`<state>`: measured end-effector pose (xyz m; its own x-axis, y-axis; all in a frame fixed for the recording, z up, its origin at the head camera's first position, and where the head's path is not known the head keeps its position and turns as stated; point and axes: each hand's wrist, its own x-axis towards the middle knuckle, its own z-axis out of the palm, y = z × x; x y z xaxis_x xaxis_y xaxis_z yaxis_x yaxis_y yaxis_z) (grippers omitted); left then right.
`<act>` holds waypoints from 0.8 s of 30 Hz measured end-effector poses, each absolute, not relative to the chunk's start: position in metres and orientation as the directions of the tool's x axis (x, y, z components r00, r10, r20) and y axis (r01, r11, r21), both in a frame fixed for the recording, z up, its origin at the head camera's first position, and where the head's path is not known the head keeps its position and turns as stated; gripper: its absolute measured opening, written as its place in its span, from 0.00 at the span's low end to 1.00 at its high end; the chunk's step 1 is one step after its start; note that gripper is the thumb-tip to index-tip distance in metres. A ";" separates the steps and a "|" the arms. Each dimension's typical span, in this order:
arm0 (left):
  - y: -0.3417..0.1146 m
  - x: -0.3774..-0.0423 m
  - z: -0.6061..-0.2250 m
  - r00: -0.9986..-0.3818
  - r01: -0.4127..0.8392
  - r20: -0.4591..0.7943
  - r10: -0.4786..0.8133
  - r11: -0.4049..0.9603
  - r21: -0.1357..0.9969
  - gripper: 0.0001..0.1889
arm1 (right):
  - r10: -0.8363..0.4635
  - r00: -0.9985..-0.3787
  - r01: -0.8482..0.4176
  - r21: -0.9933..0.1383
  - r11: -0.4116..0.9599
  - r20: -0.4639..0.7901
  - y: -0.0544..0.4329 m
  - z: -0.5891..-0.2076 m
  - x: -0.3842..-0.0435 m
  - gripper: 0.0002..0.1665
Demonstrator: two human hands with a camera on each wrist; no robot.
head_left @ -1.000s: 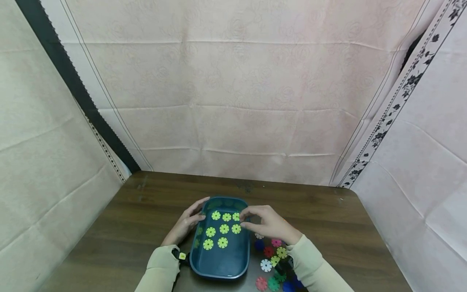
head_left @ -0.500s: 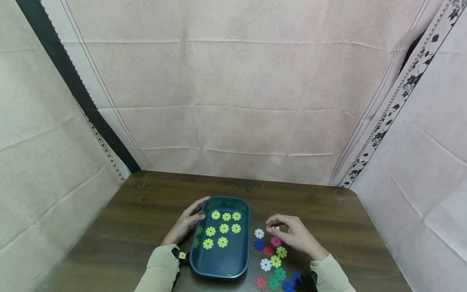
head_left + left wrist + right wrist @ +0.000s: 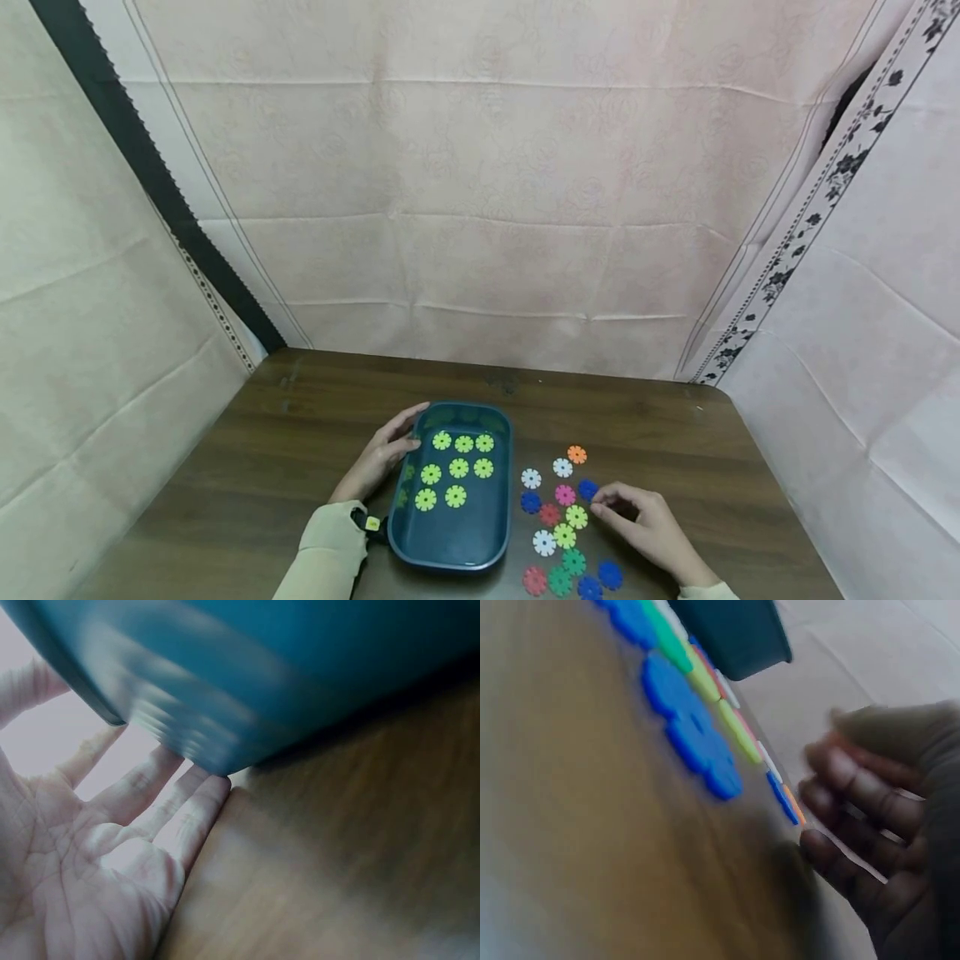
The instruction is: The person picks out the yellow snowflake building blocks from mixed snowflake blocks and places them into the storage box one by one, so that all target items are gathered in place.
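A dark blue tray [image 3: 450, 542] stands on the table, with several yellow-green flower-shaped discs [image 3: 458, 468] lying flat in rows inside. My left hand [image 3: 378, 457] holds its far left edge, thumb over the rim; in the left wrist view the fingers [image 3: 191, 814] lie against the outer wall. To the right of the tray, my right hand [image 3: 648, 525] hovers low over the table with loosely bent fingers and nothing visible between them. Its fingertips are close to a blue flower disc [image 3: 587, 489]; whether they touch it I cannot tell.
Loose flower discs lie between tray and right hand: an orange one [image 3: 577, 454], white ones [image 3: 544, 543], green ones [image 3: 573, 562], red ones [image 3: 535, 581], a pink one [image 3: 565, 495] and more. Pale cloth walls [image 3: 480, 208] enclose the wooden table [image 3: 315, 433].
My right hand has moved from above the tray's right edge rightward and nearer me, past the loose discs, uncovering the orange, white and blue ones. The left hand stays on the tray.
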<state>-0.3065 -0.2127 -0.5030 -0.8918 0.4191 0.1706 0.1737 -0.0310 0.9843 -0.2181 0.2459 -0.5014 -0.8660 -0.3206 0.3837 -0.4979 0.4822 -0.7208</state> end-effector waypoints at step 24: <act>-0.212 -0.308 -0.504 -0.898 0.170 0.163 0.409 -0.019 0.985 0.31 | -0.403 -0.827 -0.562 -0.579 0.590 0.393 0.238 -0.518 -0.217 0.16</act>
